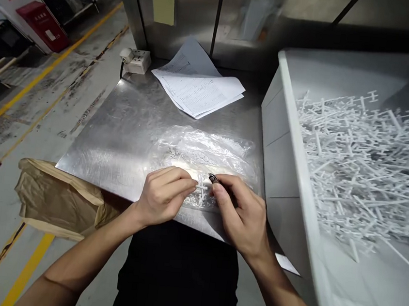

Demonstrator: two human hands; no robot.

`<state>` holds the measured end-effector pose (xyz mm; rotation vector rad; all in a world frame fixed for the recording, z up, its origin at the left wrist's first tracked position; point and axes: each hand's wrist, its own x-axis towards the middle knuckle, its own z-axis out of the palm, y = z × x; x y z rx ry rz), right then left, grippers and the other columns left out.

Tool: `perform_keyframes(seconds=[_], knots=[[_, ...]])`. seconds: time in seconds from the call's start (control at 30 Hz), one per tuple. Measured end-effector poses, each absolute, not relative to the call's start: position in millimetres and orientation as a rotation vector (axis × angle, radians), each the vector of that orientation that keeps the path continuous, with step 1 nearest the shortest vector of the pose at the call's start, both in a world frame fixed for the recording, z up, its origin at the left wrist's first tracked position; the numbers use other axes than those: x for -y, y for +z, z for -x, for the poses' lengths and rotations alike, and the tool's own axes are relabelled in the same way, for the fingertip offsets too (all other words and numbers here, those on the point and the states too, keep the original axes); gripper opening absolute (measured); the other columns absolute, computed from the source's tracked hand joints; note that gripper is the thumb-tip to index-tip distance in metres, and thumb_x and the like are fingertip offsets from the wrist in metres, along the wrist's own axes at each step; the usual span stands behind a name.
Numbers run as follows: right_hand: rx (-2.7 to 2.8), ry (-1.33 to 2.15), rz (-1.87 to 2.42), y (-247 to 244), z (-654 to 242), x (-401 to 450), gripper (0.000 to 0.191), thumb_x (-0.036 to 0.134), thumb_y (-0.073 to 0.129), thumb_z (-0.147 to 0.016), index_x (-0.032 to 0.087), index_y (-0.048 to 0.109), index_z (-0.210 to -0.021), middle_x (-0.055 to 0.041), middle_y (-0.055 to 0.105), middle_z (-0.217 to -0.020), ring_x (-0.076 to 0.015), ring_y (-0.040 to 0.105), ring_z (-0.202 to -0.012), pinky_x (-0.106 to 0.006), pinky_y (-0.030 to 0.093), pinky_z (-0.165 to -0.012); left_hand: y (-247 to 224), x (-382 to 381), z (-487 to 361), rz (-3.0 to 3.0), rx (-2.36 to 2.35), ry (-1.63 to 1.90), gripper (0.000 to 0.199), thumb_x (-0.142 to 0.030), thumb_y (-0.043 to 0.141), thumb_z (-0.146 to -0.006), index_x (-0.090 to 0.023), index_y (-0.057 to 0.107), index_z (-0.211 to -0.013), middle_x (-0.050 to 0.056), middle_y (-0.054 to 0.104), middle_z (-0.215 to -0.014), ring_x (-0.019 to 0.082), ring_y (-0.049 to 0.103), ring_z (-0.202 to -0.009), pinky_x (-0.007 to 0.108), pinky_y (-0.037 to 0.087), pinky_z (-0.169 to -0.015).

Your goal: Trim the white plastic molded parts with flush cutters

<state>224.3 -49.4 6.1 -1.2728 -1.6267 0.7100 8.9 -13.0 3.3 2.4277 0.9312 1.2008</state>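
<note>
A person's left hand [166, 195] pinches a small white plastic piece [201, 189] over a clear plastic bag [186, 146] on a metal bench [107, 138], while the right hand [244, 210], its grip closed around a small dark tool [213, 179], works just beside it. To the right, a large white bin [290, 167] holds a heap of thin white branching pieces [363, 169]; printed sheets [200, 87] lie beyond the bag, near a power socket [138, 62].
</note>
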Motion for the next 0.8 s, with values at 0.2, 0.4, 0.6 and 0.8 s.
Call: perform_keyframes(seconds=[0.2, 0.4, 0.6, 0.8], knots=[[1.673, 0.612, 1.239, 5.6, -225.1, 49.6, 0.009, 0.022, 0.064, -0.110, 0.022, 0.071, -0.115, -0.0019, 0.079, -0.099, -0.0166, 0.074, -0.085, -0.029, 0.057, -0.077, 5.1, 13.4, -10.2, -2.507, -0.883, 1.189, 0.012, -0.004, 0.068, -0.100, -0.015, 0.072, -0.103, 0.005, 0.074, -0.089, 0.015, 0.066, -0.077, 0.028, 0.052, -0.067], [1.696, 0.622, 1.238, 6.8, -224.4, 50.3, 0.010, 0.025, 0.061, -0.111, 0.025, 0.070, -0.115, -0.0040, 0.079, -0.098, -0.0197, 0.075, -0.084, -0.032, 0.060, -0.076, 4.7, 14.5, -9.3, -2.540, -0.872, 1.162, 0.020, -0.003, 0.060, -0.100, -0.018, 0.071, -0.105, 0.005, 0.074, -0.091, 0.015, 0.065, -0.077, 0.029, 0.051, -0.068], [1.676, 0.641, 1.247, 5.7, -224.3, 50.6, 0.011, 0.026, 0.061, -0.111, 0.025, 0.071, -0.115, -0.0032, 0.079, -0.097, -0.0193, 0.074, -0.082, -0.032, 0.060, -0.076, 4.0, 13.7, -9.3, -2.540, -0.846, 1.152, 0.022, -0.001, 0.057, -0.099, -0.018, 0.071, -0.103, 0.005, 0.074, -0.090, 0.015, 0.065, -0.076, 0.029, 0.050, -0.067], [1.662, 0.642, 1.242, 4.2, -224.2, 50.7, 0.009, 0.023, 0.064, -0.110, 0.025, 0.072, -0.114, -0.0004, 0.078, -0.095, -0.0171, 0.073, -0.079, -0.029, 0.058, -0.074, 2.2, 13.4, -8.8, -2.516, -0.817, 1.157, 0.019, -0.001, 0.061, -0.098, -0.017, 0.071, -0.102, 0.005, 0.075, -0.092, 0.015, 0.067, -0.079, 0.029, 0.052, -0.069]])
